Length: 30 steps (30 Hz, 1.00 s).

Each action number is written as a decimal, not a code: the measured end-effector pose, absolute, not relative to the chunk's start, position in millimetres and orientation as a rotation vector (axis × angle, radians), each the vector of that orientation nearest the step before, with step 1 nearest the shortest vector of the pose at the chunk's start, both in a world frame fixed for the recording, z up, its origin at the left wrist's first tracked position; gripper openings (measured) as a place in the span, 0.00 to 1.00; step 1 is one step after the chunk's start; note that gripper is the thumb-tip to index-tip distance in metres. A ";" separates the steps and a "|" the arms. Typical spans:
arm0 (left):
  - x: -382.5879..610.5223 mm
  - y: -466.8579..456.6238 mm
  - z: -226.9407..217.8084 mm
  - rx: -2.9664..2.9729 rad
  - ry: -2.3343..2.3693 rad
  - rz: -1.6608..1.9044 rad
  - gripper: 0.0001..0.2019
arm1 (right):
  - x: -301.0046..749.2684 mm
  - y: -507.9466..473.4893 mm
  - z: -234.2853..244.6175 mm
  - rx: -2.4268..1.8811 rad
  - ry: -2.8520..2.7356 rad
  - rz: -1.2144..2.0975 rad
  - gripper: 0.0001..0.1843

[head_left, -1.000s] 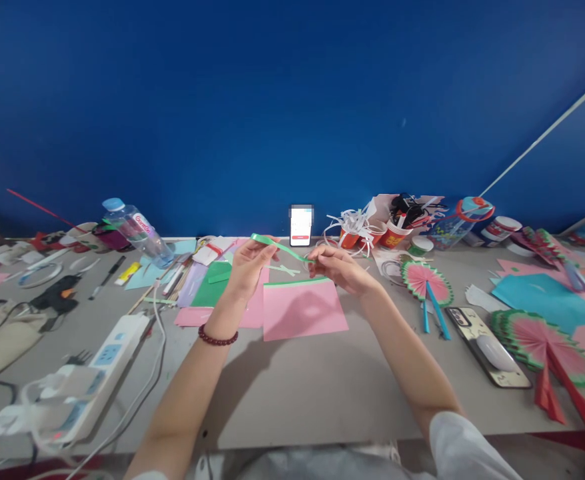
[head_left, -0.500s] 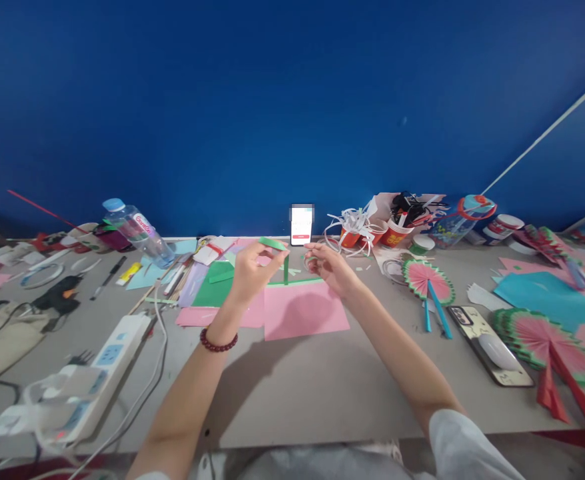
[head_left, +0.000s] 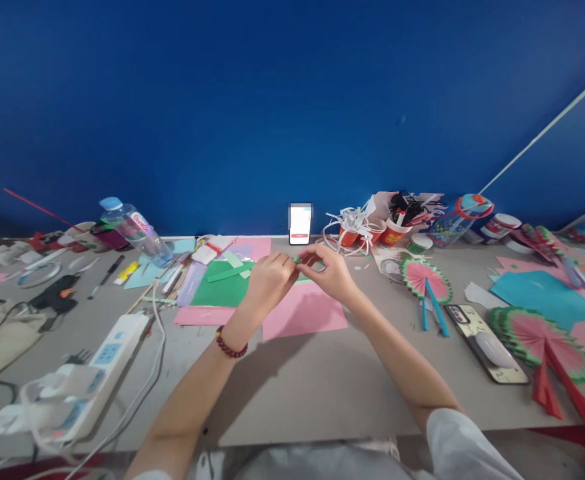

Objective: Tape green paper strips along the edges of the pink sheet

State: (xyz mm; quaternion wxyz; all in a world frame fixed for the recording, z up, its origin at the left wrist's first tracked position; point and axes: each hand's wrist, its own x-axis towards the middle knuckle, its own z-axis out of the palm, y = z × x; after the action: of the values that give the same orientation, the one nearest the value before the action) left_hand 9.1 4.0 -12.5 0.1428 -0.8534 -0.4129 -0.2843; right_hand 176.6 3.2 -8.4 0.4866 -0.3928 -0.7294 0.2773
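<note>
Deep-blue wall (head_left: 292, 120) rises behind a cluttered grey bench (head_left: 312, 400); at its foot stands a phone (head_left: 300, 221), a red button (head_left: 299, 235) showing below print too small to read; to the left, a clear bottle (head_left: 158, 248) bears a red-lettered label (head_left: 141, 223), perhaps "Ganten"; to the right, red paper cups (head_left: 395, 235) carry illegible yellow marks; above the far edge of a pink paper sheet (head_left: 305, 313), the left hand (head_left: 271, 280) pinches a green paper strip (head_left: 297, 259), mostly hidden, so its direction and long axis cannot be told; the right hand (head_left: 333, 272), curled into a ring, meets the left there, though I cannot tell whether its grip closes on the strip. The pink sheet lies flat, broader left to right as seen here; just beside it on the left is a green paper sheet (head_left: 220, 291), and well to the right lie two pleated paper fans (head_left: 419, 275), pink with green rims.
</note>
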 end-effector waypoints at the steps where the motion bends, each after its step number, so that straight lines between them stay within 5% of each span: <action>1: 9.0 4.0 -13.3 -2.482 -1.212 -0.849 0.08 | 177.4 3.9 -8.5 -0.960 -1.776 0.680 0.07; 8: 8.7 -0.3 -14.0 -2.628 -1.418 -1.197 0.11 | 179.6 7.5 -10.7 -0.978 -1.511 0.916 0.09; 15: 9.2 0.2 -14.3 -3.001 -1.497 -1.136 0.18 | 193.4 9.9 1.8 -0.867 -1.103 1.269 0.12; 23: 3.6 -3.3 -87.0 -3.105 -1.263 -0.340 0.16 | 226.2 -5.3 -4.0 -0.935 -1.002 1.433 0.16; 30: 11.7 -51.9 -99.3 -2.894 -1.226 -0.088 0.20 | 254.5 -46.3 -44.6 -1.120 -0.851 1.628 0.18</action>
State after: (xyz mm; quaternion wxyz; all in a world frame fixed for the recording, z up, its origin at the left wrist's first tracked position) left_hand 11.7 -51.9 -99.3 -0.0016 -0.9204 -0.3900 -0.0281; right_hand 254.5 -46.3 -44.6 0.4749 -0.4581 -0.3482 0.6658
